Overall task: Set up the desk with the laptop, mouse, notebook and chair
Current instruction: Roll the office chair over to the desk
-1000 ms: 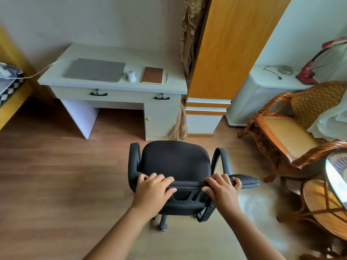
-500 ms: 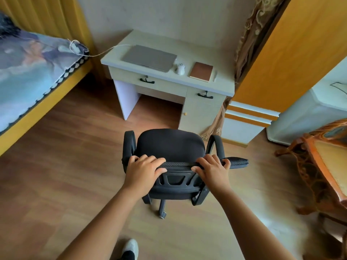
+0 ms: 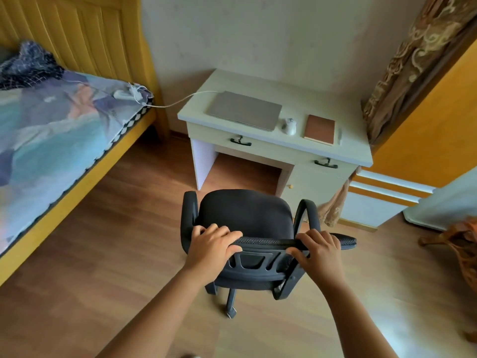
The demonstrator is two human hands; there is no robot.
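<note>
Both hands on the chair [image 3: 245, 218]!
Left hand [image 3: 210, 248] and right hand [image 3: 321, 251] curl fingers [image 3: 229, 232] tight over its backrest top (desk [image 3: 258, 81] just ahead).

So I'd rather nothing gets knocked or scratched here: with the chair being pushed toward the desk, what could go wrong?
The chair is lined up more with the drawer cabinet than the knee opening, so its right armrest may hit the cabinet. Both hands, left and right, grip only the top of the backrest, so it could swivel off course. A bump might shake the mouse or notebook near the desk's front edge.
</note>
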